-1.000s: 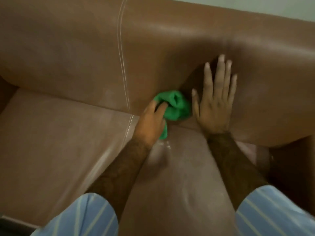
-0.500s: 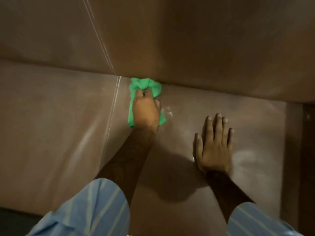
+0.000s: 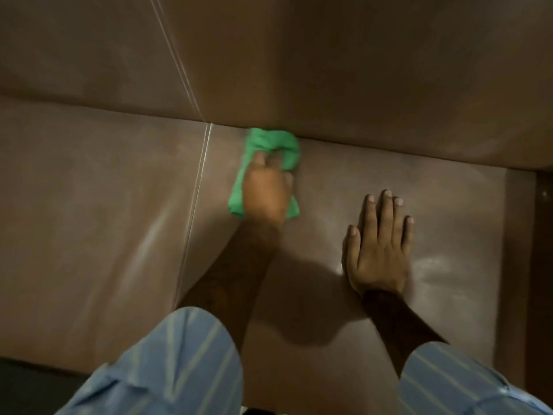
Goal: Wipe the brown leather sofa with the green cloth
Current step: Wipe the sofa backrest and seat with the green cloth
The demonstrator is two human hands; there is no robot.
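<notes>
Dim light; dark floor strip (image 3: 36, 384) at the lower left.

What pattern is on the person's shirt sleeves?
Light blue with thin pale stripes, seen on both sleeves in the head view.

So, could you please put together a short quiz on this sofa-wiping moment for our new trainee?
1. True or false: the right hand holds the green cloth.
2. Which hand presses the cloth: A) left hand B) right hand?
3. Fill in: the cloth lies on the seat cushion, against the crease below the ____.

Key: 1. False, it rests flat and empty on the seat. 2. A. 3. Backrest.
</notes>
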